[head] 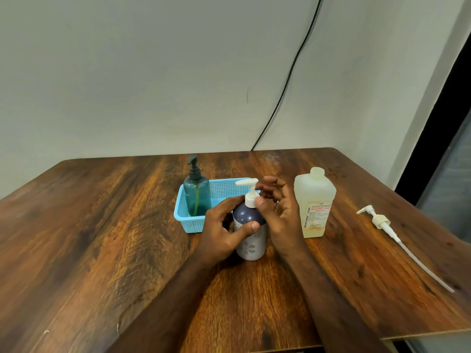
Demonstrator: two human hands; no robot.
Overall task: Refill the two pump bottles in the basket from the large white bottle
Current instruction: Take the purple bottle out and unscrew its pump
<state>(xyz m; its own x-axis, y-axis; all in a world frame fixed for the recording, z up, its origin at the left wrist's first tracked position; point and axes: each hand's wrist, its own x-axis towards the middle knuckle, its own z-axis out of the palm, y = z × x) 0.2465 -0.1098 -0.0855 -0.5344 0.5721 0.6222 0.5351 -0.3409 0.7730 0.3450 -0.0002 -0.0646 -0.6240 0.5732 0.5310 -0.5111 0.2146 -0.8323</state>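
You have the purple bottle [251,233] standing on the desk [102,225], just in front of the blue basket [190,220], so it is out of the basket for now. Your left hand [224,230] wraps its body, thumb across the front, a firm grip that steadies it. Your right hand [277,212] pinches the white collar of its pump [251,194] between thumb and fingertips, the other fingers spread loose above. Whether you are unscrewing the pump or tightening it back on cannot be told from here, and the bottle is opaque, so its fill level is hidden too.

The white bottle [314,202] stands upright just right of your right hand, its neck open and nothing screwed on. Its own long pump [382,221] lies flat on the desk well to the right, tube pointing toward you. So the source looks ready to pour from.

The green bottle [196,194] sits in the left end of the basket, dark pump on, with liquid showing only low in it. That one looks not yet refilled.

My judgement: you are early to midway. At most one bottle is done; the green one remains, then the purple bottle goes back in the basket and the long pump back on the white bottle.
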